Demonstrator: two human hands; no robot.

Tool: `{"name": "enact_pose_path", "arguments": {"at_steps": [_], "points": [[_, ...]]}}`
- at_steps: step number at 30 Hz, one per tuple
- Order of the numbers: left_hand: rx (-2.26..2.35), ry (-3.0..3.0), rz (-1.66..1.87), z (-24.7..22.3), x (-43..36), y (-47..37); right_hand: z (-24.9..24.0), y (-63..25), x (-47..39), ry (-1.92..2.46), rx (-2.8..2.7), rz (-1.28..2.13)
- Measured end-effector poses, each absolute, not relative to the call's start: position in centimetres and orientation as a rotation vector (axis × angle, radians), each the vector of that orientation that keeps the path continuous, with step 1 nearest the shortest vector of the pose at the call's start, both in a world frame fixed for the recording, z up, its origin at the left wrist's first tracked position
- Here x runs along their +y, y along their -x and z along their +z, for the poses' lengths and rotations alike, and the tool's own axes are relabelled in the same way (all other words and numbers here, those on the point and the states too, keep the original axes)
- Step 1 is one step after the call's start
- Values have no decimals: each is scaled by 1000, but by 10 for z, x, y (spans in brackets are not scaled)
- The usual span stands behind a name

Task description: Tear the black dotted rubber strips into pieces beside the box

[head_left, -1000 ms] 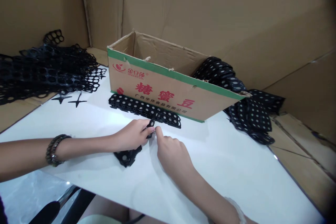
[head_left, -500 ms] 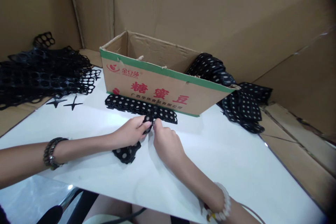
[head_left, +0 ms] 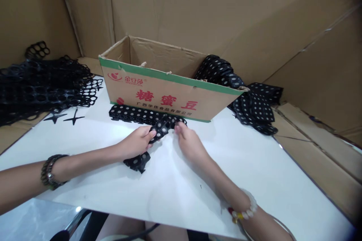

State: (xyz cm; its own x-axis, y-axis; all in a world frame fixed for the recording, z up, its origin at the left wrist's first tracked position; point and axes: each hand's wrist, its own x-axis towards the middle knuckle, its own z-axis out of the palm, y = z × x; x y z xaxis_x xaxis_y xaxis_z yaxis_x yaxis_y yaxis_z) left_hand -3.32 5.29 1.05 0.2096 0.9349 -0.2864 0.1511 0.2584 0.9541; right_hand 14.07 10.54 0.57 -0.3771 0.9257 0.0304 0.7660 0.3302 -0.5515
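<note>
Red characters reading 糖蜜豆 run across the front of the green-edged cardboard box (head_left: 158, 86), above a smaller dark line, 广西华伟食品有限公司; a red logo beside 金豆莎 sits at its upper left, the tiny letters beneath too blurred to read. Black and flexible, the dotted strip (head_left: 160, 128) is pinched between thumb and fingers of the left hand (head_left: 138, 141), in front of the box. The right hand (head_left: 188, 139) has its fingertips drawn together just beside it; whether they grip anything is unclear. Along the box's foot lies a layered dotted stack (head_left: 130, 113), partly covered by the strip. Left on the white table (head_left: 240, 173), a glossy heap of perforated sheets (head_left: 48, 83) is cut off by the view's edge. Dotted black sheets (head_left: 256, 107) curve around the box's right end, partly hidden behind it.
</note>
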Motion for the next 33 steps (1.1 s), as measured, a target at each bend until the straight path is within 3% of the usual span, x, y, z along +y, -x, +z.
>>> {"name": "enact_pose_path", "arguments": {"at_steps": [11,33], "points": [[1255,-1130,829,12,52,31,34,-138,71,1307,-2393,784],[1282,-1312,746,15,48,32,19,-127,69,1438,-2774,144]]}}
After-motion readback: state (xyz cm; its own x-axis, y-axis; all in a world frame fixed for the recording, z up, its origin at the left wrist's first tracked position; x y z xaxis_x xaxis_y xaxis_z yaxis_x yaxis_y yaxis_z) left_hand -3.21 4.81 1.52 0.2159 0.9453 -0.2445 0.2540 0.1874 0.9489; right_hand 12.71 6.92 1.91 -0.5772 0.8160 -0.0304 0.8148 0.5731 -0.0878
